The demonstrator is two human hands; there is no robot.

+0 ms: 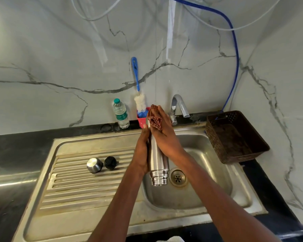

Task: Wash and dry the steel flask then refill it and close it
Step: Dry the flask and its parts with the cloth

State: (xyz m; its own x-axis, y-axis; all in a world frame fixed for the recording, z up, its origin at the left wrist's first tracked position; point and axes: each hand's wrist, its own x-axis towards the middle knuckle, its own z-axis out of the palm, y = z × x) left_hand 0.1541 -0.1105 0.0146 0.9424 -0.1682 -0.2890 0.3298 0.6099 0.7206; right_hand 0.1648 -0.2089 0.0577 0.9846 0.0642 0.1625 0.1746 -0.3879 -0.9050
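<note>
The steel flask [158,163] hangs over the sink basin [208,189], tilted with its open threaded neck pointing toward me and down. My left hand [141,151] grips its left side. My right hand [162,131] presses a reddish-brown checked cloth [154,117] against the flask's far end, which is hidden under cloth and hand. On the ribbed drainboard [80,186] to the left lie the steel cup lid [94,165] and the black stopper [110,162], side by side.
A chrome tap [179,107] stands behind the basin, with no water running. A plastic water bottle [121,114] and a blue-handled bottle brush [138,95] in a pink cup [141,120] stand by the wall. A dark woven basket [234,137] sits right of the sink.
</note>
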